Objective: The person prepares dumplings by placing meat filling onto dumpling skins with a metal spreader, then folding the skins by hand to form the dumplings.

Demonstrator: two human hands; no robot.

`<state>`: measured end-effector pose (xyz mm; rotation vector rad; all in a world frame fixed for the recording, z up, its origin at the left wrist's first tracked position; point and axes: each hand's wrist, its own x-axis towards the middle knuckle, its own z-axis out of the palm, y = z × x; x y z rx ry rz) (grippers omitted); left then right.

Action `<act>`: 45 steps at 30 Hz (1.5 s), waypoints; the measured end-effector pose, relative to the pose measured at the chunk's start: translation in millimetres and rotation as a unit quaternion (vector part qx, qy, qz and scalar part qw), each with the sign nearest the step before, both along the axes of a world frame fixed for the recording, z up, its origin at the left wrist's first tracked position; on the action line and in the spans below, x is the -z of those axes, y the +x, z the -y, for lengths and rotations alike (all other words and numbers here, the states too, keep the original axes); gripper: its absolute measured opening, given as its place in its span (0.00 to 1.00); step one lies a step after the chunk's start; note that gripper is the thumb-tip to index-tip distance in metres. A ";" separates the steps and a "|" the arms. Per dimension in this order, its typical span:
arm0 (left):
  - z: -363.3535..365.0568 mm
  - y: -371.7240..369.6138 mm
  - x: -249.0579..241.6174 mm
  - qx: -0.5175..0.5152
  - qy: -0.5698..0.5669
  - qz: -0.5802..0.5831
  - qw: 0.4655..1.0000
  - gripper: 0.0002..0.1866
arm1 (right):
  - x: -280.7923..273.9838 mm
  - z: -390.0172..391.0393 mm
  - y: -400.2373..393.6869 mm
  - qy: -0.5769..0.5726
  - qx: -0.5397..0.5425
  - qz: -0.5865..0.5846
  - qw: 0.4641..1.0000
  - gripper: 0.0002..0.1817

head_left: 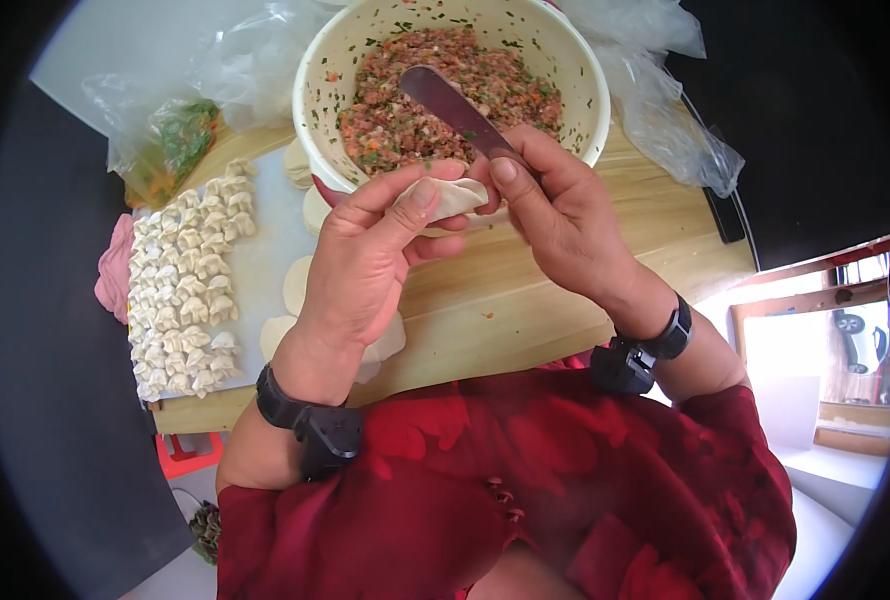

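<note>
My left hand (365, 245) pinches a folded dumpling (457, 198) between thumb and fingers, just in front of the large white bowl (310, 95). Fingertips of my right hand (560, 205) touch the dumpling's right end. That same hand is closed on a flat metal spatula (455, 108), its blade pointing up and left over the meat filling (405, 120). The filling is minced meat with green and orange bits. Round dough wrappers (297, 283) lie to the left of my left forearm, partly hidden by it.
Rows of finished dumplings (185, 285) cover the left of a pale board (260, 235) on the wooden table (525, 300). A plastic bag with greens (180, 140) stands at the back left. Another clear bag (655, 110) lies right of the bowl. A pink cloth (115, 270) hangs at the left edge.
</note>
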<state>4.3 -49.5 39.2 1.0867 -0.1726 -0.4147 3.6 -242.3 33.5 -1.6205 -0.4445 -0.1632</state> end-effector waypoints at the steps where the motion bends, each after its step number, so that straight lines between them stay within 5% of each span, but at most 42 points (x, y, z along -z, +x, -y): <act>1: -0.7 -0.3 1.2 -0.012 -0.003 0.006 1.000 0.16 | -3.1 -1.5 -3.4 0.007 0.001 -0.017 1.000 0.07; 6: 1.2 -0.7 -1.0 -0.035 0.010 0.003 0.999 0.16 | -8.9 -4.3 -6.6 0.022 -0.004 -0.058 0.998 0.08; 8: 2.3 -1.0 -0.7 -0.050 0.003 0.002 0.999 0.16 | -10.1 -6.6 -5.5 -0.042 0.021 0.018 0.999 0.10; 20: -8.3 0.8 7.7 -0.108 0.127 0.089 0.982 0.11 | 2.2 -9.6 3.8 -0.020 0.046 0.072 0.996 0.08; 31: -0.5 5.4 13.7 -0.211 0.235 0.337 0.887 0.05 | -18.2 -15.6 -6.4 -0.195 0.062 0.134 0.970 0.05; 35: 3.4 -0.8 5.8 -0.202 0.218 0.227 0.928 0.04 | -12.3 -22.1 -5.3 -0.201 0.082 0.179 0.960 0.07; 37: 6.5 -1.6 5.7 -0.195 0.107 0.181 0.958 0.04 | -5.8 -31.3 -3.3 -0.145 0.111 0.220 0.958 0.07; 45: -20.9 0.5 3.5 -0.191 0.074 0.171 0.964 0.04 | -4.2 -42.3 -9.9 -0.149 0.085 0.169 0.971 0.07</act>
